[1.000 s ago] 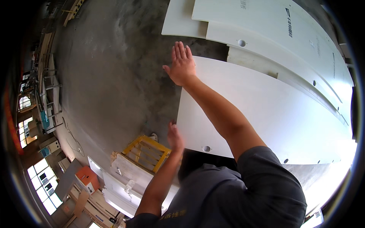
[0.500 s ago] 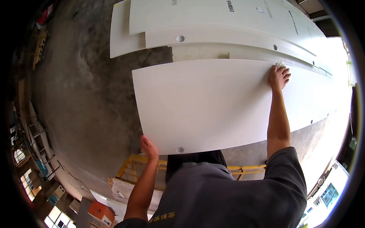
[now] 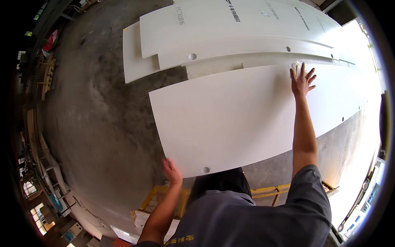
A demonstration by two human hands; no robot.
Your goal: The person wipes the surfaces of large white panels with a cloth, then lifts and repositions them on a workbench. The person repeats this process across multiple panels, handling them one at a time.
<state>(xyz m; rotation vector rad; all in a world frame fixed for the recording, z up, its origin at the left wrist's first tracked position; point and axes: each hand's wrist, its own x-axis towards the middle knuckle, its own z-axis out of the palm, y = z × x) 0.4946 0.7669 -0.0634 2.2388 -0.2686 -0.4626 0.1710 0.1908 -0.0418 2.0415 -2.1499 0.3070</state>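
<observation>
Shelving and stacked clutter (image 3: pixel 43 164) are seen along the far left rim, beside a bare grey concrete floor (image 3: pixel 94 103) that fills the left part of the view. Lower down, a yellow metal frame (image 3: pixel 158 197) is partly hidden behind the person's left forearm. The left hand (image 3: pixel 172 171) is placed at the near left corner of a large white panel (image 3: pixel 230 115), its fingers curled against the panel's edge; whether the edge is truly gripped cannot be told. A small round hole (image 3: pixel 205 169) is seen in the panel just beside that hand. The panel is laid flat and spreads across the middle of the view, well clear of the shelving. Behind it, further white panels (image 3: pixel 230 29) are stacked, overlapping one another, some with round holes and printed marks. Toward the right, the right arm is stretched fully over the large panel, and the right hand (image 3: pixel 301 80) is pressed flat near the far edge, fingers spread, with a small white cloth (image 3: pixel 295 66) pinned under the fingertips. The grey sleeve (image 3: pixel 308 197) is seen at the lower right.
</observation>
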